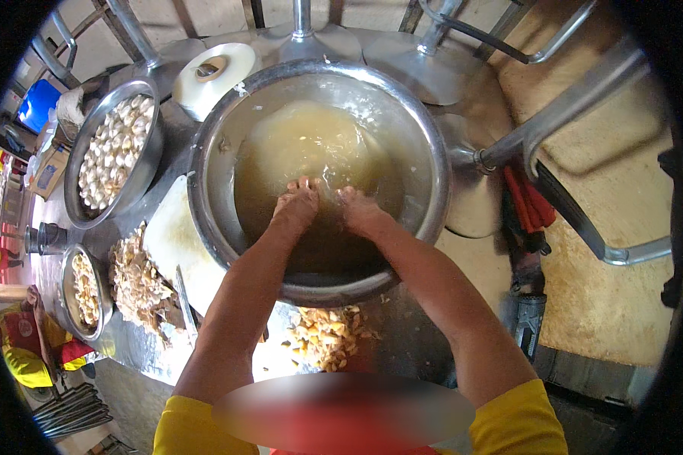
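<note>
A large steel basin (206, 180) holds cloudy, pale brown water (311, 140). Both hands are down in it, partly submerged and a little apart near its middle. My left hand (298, 199) has its fingers curled at the water's surface; my right hand (357, 206) has bent fingers dipping under. What they hold, if anything, is hidden. Left of the basin, a white cutting board (171, 227) has a knife (186, 299) at its edge, beside a heap of peels (138, 280). Yellowish pieces (322, 334) lie between my forearms on the steel table.
A bowl of garlic-like bulbs (110, 152) and a smaller bowl of pale pieces (85, 292) stand left. Behind are a white disc (220, 87) and steel stool legs (302, 19). A bent steel frame (554, 129) stands right. Another person (26, 341) is at lower left.
</note>
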Demonstrator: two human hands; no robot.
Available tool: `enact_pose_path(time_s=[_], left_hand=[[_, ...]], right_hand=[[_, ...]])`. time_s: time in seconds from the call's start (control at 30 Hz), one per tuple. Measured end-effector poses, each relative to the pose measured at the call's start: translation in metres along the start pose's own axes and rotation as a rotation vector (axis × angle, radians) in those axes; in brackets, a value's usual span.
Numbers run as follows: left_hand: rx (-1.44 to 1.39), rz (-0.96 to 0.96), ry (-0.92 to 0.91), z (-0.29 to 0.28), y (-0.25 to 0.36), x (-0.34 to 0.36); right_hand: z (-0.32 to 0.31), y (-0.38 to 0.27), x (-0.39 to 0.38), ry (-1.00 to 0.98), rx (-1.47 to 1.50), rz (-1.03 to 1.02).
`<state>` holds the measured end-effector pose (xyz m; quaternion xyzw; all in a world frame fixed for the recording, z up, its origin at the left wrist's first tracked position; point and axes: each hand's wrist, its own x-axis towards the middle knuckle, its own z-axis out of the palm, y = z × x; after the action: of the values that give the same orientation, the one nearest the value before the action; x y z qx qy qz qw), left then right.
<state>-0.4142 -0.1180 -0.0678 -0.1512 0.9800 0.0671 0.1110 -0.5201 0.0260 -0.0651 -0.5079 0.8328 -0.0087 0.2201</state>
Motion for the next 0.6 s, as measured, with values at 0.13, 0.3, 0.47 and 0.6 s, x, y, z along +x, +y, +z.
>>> enact_pose_path(time_s=[0.13,0.3,0.47,0.6], left_hand=[[-0.179,0.119,-0.029,0.020,0.015,-0.027],[-0.370,0.280,-0.318,0.068,0.000,-0.025],[-0.563,0.308,-0.411,0.012,0.015,-0.060],[-0.653,0.295,-0.604,0.000,-0.020,-0.085]], right_hand=[[0.027,-0.003,-0.012,0.068,0.074,-0.096],[0.011,-0.028,-0.025,-0.159,0.124,-0.212],[0.015,-0.030,-0.033,-0.344,0.390,-0.092],[0.036,-0.022,-0.007,-0.489,0.476,-0.208]])
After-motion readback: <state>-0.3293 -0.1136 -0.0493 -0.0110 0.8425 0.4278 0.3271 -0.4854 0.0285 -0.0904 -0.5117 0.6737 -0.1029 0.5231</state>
